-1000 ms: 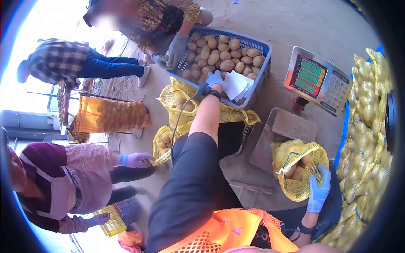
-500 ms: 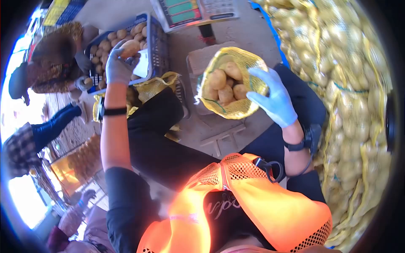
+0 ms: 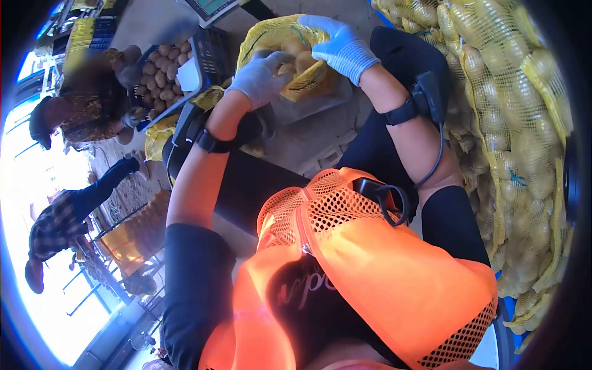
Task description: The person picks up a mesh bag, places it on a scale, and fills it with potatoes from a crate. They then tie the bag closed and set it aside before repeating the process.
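Note:
A yellow mesh bag (image 3: 254, 38) stands with its mouth open and several potatoes (image 3: 295, 46) inside. My left hand (image 3: 260, 79), in a pale glove, reaches over the bag's near left rim. Its fingers curl round a potato (image 3: 286, 69), which they partly hide. My right hand (image 3: 343, 48), in a light blue glove, is on the right side of the bag's mouth. Its fingers stretch along the rim, and the thumb lies over the opening.
Left of the bag stands a blue crate (image 3: 198, 57) full of potatoes, with a white sheet (image 3: 189, 76) on it. A person (image 3: 86, 105) works beside it. A scale (image 3: 213, 9) is at the top. Filled mesh sacks (image 3: 512, 123) are stacked on the right.
My left hand has come from above the crate to the mesh bag, bringing the potato. My right hand stays at the bag's rim. The view has shifted.

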Demonstrator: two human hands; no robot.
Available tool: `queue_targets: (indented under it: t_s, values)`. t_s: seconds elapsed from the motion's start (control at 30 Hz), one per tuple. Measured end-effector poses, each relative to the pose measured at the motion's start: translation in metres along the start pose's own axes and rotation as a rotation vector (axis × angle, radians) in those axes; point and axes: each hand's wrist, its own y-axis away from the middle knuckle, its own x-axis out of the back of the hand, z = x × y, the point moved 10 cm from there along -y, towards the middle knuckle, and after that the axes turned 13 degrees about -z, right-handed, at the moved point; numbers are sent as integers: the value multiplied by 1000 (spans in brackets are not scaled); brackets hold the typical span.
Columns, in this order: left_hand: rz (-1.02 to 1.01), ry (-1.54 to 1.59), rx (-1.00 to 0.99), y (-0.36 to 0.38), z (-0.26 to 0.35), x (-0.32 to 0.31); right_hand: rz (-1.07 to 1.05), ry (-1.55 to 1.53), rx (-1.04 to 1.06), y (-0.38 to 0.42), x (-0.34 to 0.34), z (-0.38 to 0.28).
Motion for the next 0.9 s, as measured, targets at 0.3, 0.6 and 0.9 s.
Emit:
queue_targets:
  t_s: [0.3,0.6,0.9]
  values:
    - [237,955,-34,56,-11,70,275,331,35,12,33,-41]
    - [419,1273,275,90,-159,30,699,-148,466,71,97,-102]
    - [-106,901,588,102,-195,-64,-241,-46,1267,126,-30,-307]
